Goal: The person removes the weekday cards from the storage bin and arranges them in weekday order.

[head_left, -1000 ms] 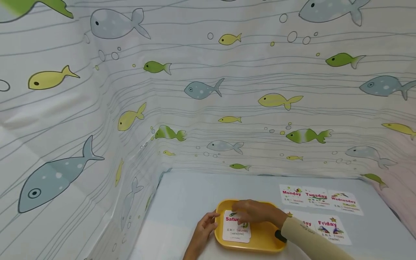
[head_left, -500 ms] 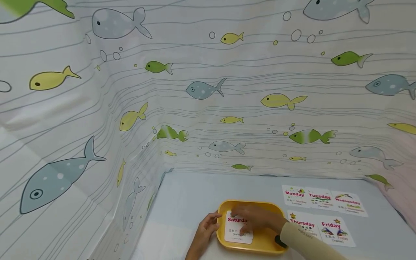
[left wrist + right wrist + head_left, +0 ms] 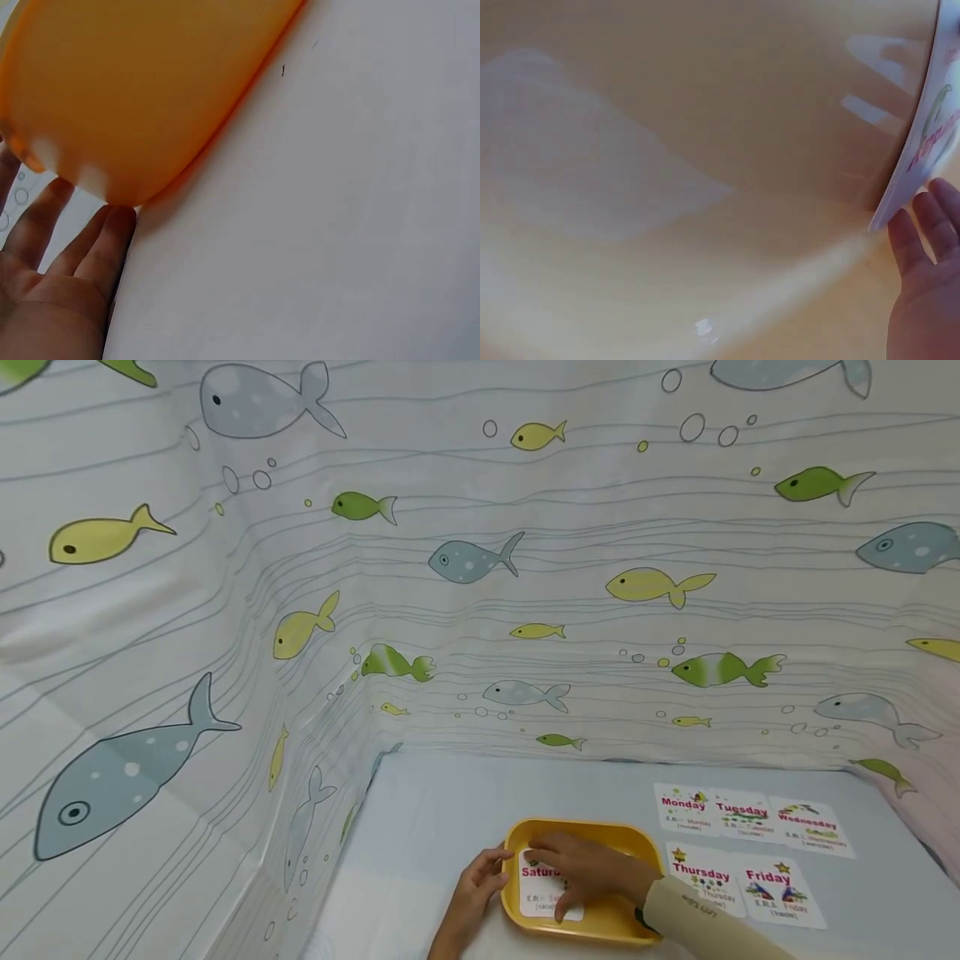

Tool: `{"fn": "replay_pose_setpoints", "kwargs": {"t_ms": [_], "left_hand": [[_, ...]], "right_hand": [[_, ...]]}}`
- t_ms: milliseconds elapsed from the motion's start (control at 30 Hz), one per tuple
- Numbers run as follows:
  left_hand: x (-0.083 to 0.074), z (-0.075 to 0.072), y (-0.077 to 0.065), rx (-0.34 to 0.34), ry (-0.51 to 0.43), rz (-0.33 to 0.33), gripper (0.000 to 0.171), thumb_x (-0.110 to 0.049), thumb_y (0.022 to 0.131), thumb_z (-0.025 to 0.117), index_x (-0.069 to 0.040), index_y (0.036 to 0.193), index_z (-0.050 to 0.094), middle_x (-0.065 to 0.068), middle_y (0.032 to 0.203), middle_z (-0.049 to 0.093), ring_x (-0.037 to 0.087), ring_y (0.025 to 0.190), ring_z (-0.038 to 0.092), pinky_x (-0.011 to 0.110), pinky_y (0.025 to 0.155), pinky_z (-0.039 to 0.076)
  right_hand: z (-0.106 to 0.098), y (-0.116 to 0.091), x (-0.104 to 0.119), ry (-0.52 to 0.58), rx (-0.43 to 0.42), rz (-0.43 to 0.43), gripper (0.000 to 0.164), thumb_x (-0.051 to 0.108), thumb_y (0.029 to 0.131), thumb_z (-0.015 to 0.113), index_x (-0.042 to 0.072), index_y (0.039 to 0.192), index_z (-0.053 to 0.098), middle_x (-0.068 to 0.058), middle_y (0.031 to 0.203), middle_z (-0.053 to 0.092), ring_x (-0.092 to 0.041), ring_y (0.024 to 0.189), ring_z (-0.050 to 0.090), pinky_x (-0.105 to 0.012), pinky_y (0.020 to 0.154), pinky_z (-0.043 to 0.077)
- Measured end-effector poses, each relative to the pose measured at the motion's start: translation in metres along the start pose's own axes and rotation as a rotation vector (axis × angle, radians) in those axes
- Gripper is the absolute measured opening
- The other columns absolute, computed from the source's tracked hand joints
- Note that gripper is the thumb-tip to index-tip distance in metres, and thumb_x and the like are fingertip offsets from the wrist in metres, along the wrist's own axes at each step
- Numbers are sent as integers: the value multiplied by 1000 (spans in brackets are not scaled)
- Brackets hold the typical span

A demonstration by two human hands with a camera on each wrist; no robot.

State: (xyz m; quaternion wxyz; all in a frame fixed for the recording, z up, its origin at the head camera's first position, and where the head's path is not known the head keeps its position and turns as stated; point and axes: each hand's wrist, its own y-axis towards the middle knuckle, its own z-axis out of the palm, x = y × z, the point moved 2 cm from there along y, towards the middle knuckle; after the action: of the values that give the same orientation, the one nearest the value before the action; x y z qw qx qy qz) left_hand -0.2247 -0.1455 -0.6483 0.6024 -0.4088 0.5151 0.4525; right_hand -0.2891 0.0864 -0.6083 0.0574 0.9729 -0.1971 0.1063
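A white card printed "Saturday" [image 3: 538, 903] lies in the left part of a yellow tray [image 3: 611, 927]. My right hand [image 3: 581, 864] spans this card from above, with fingers toward its top edge and the thumb near its lower right, gripping it. In the right wrist view, the fingertips of the right hand [image 3: 930, 270] meet the edge of the card [image 3: 922, 150], which appears tilted there. My left hand [image 3: 474, 893] rests its fingertips against the tray's left end. The left wrist view shows fairly straight fingers touching the outer wall of the tray [image 3: 150, 90].
Right of the tray, cards lie in two rows on the pale table [image 3: 427, 810]: Monday [image 3: 683, 810], Tuesday [image 3: 742, 818] and Wednesday [image 3: 810, 828] behind, Thursday [image 3: 705, 881] and Friday [image 3: 776, 893] in front. Fish-printed sheeting [image 3: 450, 610] walls the back and sides.
My right hand has shifted slightly over the Saturday card, its thumb now near the card's lower right. My left hand stays at the tray's end. The view has shifted a little.
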Motion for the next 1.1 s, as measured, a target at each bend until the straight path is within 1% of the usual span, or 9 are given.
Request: {"fn": "replay_pose_setpoints", "kwargs": {"t_ms": [133,333,567,667,800,867,933,1000,1100], "left_hand": [[-2,0,-1,-5,6,-2,36,-18,100,57,-7,134,57,19,160,34,39,151,25,21,113,39],[-1,0,0,-20,19,-8,35,-19,99,58,-8,132,58,20,160,34,39,150,27,22,112,40],[1,-1,0,-27,4,-12,36,-18,98,59,-5,132,58,22,159,33,41,149,27,21,110,42],[0,0,0,-22,-1,-11,36,-17,99,59,-4,132,57,22,160,32,41,150,26,21,110,41],[-1,0,1,-13,6,-2,36,-15,99,57,-1,133,56,23,160,32,42,149,26,22,110,42],[0,0,1,-17,4,-4,36,-15,99,57,-2,133,56,23,160,32,42,149,26,21,110,42],[0,-1,1,-23,-1,-8,36,-15,99,57,-3,133,56,22,160,33,41,150,26,20,109,42],[0,-1,1,-28,-8,-12,36,-16,99,58,-3,133,57,21,160,33,40,150,26,19,109,41],[1,-1,1,-36,-2,-16,36,-16,98,59,-4,132,58,22,159,34,40,150,27,19,109,42]], "right_hand": [[0,2,3,6,18,27,95,74,75,63,16,149,44,-5,147,51,-20,127,53,-38,108,49],[-8,3,11,-12,29,82,98,72,73,67,17,150,43,-2,133,55,-15,110,51,-33,100,50],[-10,6,17,-174,-12,80,97,77,67,64,25,147,47,2,129,54,-14,102,46,-30,88,46],[-13,8,19,-212,-7,94,92,74,67,67,27,145,49,2,134,54,-15,101,48,-29,87,47],[-19,12,19,-133,-27,113,70,52,76,79,23,135,55,0,136,55,-15,106,54,-30,97,53],[-21,13,19,-64,-39,132,56,37,79,82,21,127,58,-1,130,57,-13,105,55,-29,97,54],[-24,12,19,8,-39,169,47,27,81,82,20,121,60,0,121,58,-10,99,55,-25,92,55],[-25,10,18,67,-40,213,42,23,81,83,19,118,63,1,113,57,-6,91,52,-20,84,54],[-28,7,18,154,-68,254,39,18,81,83,18,117,67,3,107,56,-3,86,51,-17,78,54]]}}
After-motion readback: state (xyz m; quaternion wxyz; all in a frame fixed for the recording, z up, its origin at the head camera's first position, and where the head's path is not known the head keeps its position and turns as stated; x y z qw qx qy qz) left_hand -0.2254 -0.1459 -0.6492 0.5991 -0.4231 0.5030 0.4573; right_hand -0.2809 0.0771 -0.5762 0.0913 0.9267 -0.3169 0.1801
